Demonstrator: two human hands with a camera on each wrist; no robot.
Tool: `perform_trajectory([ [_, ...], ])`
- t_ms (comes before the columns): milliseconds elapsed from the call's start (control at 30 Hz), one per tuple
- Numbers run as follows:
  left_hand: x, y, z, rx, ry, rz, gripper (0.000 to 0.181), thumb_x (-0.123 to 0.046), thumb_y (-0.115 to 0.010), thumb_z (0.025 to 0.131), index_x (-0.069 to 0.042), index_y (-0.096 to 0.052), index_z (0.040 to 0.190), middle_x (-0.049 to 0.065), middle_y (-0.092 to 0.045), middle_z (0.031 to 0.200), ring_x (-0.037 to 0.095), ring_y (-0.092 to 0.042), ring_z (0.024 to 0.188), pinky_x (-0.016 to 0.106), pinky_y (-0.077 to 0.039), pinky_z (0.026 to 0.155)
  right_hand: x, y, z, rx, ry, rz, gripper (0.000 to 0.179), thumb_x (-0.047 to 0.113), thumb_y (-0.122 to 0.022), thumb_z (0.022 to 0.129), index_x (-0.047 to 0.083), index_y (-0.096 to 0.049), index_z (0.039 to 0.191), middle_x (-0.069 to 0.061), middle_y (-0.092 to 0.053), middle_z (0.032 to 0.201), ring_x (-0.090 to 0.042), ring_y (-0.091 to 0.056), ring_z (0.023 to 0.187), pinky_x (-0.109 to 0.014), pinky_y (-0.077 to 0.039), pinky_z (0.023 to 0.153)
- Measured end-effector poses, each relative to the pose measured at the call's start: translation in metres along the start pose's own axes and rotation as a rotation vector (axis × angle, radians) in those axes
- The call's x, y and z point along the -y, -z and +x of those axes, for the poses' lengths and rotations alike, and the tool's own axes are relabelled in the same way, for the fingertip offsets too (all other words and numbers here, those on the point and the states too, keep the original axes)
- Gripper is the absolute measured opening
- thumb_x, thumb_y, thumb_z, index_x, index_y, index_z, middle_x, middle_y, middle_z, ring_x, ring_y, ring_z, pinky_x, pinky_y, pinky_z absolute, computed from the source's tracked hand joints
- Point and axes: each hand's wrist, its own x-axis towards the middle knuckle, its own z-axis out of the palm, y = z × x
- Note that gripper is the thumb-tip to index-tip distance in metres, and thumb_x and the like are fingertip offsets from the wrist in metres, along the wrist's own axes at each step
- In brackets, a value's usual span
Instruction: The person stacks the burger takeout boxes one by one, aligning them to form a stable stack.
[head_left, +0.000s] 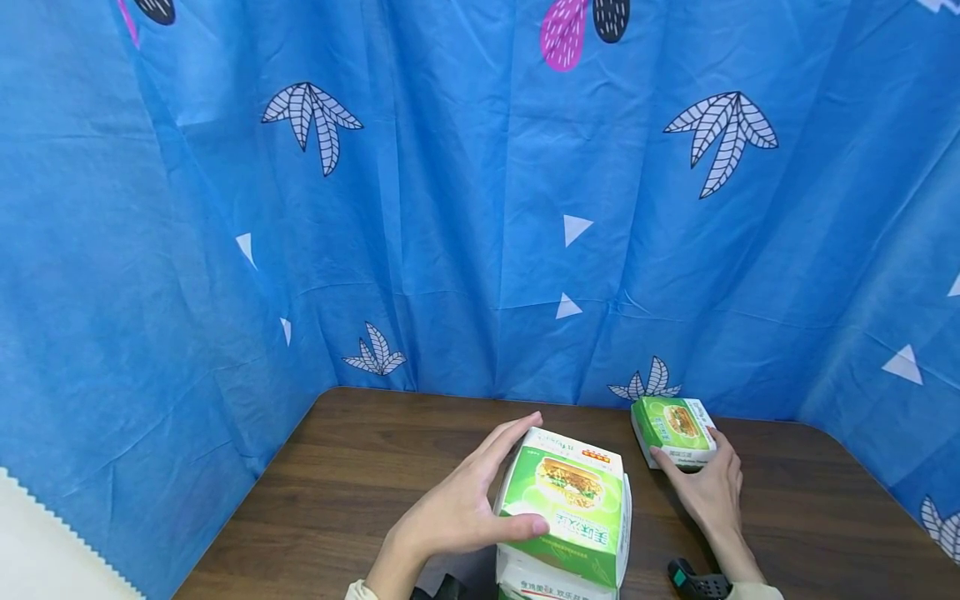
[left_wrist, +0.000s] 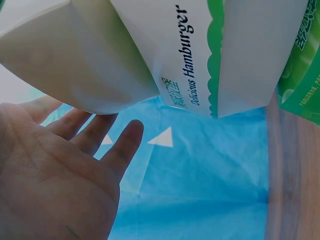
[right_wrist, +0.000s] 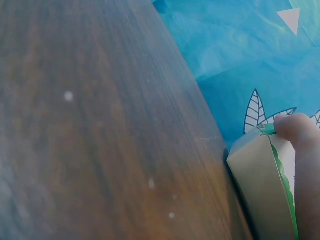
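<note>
Toward the front middle of the table, a green and white hamburger box (head_left: 570, 508) tops another box, whose upper part shows at the bottom edge of the head view. My left hand (head_left: 465, 504) is spread around its left side, thumb across the near top edge. In the left wrist view, the extended fingers of that hand (left_wrist: 75, 150) lie close to the white box wall (left_wrist: 195, 60). At the back right, my right hand (head_left: 708, 483) grips a smaller-looking hamburger box (head_left: 675, 429) between thumb and fingers. A finger bends over the edge of this box (right_wrist: 265, 180) in the right wrist view.
The dark brown wooden table (head_left: 360, 467) ends at a blue patterned curtain (head_left: 465, 208) behind and at both sides. A white zigzag-edged surface (head_left: 45, 550) lies at the lower left. A black band (head_left: 697, 581) sits on the right wrist.
</note>
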Motion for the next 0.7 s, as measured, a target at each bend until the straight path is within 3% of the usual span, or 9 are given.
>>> perform_trajectory([
  [700,-0.001,0.0009,-0.0016,-0.005,0.002,0.018,0.09,-0.05,-0.073,0.078,-0.045,-0.019,0.149,-0.024,-0.026,0.151,0.004,-0.036,0.132,0.043,-0.036,0.109,-0.0016,0.0007,-0.0034,-0.02,0.038,0.009,0.108,0.05,-0.073,0.078,0.003,-0.011,0.153,-0.031,-0.02,0.148,-0.048,-0.021,0.131,-0.063,-0.023,0.103],
])
